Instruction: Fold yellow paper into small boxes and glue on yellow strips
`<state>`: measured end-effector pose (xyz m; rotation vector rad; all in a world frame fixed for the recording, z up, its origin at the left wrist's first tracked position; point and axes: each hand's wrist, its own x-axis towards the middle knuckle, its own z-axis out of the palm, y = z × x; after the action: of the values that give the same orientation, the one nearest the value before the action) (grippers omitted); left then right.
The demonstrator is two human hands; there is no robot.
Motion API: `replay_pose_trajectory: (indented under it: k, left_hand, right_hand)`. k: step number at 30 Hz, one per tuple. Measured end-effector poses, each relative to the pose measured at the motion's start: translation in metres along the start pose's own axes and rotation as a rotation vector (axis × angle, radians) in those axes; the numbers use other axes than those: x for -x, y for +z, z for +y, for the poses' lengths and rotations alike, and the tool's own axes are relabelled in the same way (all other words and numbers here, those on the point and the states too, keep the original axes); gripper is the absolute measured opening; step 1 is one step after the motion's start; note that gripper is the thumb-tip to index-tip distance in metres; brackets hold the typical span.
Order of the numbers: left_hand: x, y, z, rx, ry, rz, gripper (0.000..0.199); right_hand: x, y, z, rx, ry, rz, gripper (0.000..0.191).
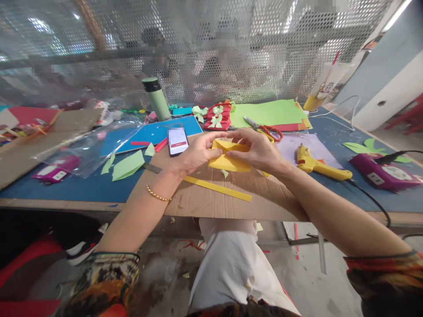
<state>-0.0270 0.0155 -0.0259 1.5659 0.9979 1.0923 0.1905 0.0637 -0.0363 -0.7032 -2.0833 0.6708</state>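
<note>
Between my two hands is a folded piece of yellow paper (231,164), shaped like a small envelope. My left hand (200,152) grips its left side, thumb on the front face. On the other side my right hand (259,147) pinches it, thumb pressed near the middle fold. The paper is held above a brown cardboard sheet (198,202). A yellow paper strip (220,189) lies on the cardboard just below, and a dark ruler-like strip (152,168) pokes out near my left wrist. A small pale green scrap (224,174) rests under the folded paper.
A phone (177,141) lies left of my hands. Behind are red folded pieces with bows (218,116), scissors (264,128) and green paper sheets (267,112). A yellow glue gun (320,165) and purple power strip (383,171) sit right. A green bottle (157,99) stands behind.
</note>
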Motion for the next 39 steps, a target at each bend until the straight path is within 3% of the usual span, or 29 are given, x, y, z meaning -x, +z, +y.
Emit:
replay_pose_trajectory:
  k: [5, 10, 13, 18, 24, 31, 35, 39]
  left_hand:
    - [-0.001, 0.002, -0.002, -0.088, 0.074, 0.006, 0.045]
    - [0.000, 0.003, 0.003, -0.053, -0.086, 0.035, 0.026]
    - [0.000, 0.005, 0.006, -0.005, -0.109, 0.043, 0.022]
    - [0.000, 0.004, 0.005, 0.033, -0.062, 0.150, 0.021]
    - [-0.001, 0.005, 0.007, -0.020, -0.031, 0.226, 0.019]
    - [0.001, 0.003, 0.010, 0.118, -0.069, 0.188, 0.027]
    - [0.003, 0.003, 0.014, 0.124, -0.068, 0.250, 0.023]
    - [0.003, 0.006, 0.016, 0.142, -0.070, 0.293, 0.020]
  right_hand:
    - [0.003, -0.001, -0.005, 0.143, -0.081, -0.017, 0.037]
    - [0.000, -0.002, -0.007, 0.149, -0.045, 0.017, 0.031]
    - [-0.004, -0.001, -0.005, 0.030, 0.022, 0.020, 0.027]
    - [-0.006, -0.002, -0.005, -0.266, 0.204, 0.045, 0.021]
    - [-0.005, -0.002, -0.011, -0.490, 0.389, 0.000, 0.034]
    - [-0.005, 0.000, -0.003, -0.520, 0.315, 0.081, 0.024]
    - [-0.004, 0.000, 0.002, -0.548, 0.280, 0.116, 0.030]
    - [-0.004, 0.000, 0.004, -0.559, 0.284, 0.085, 0.024]
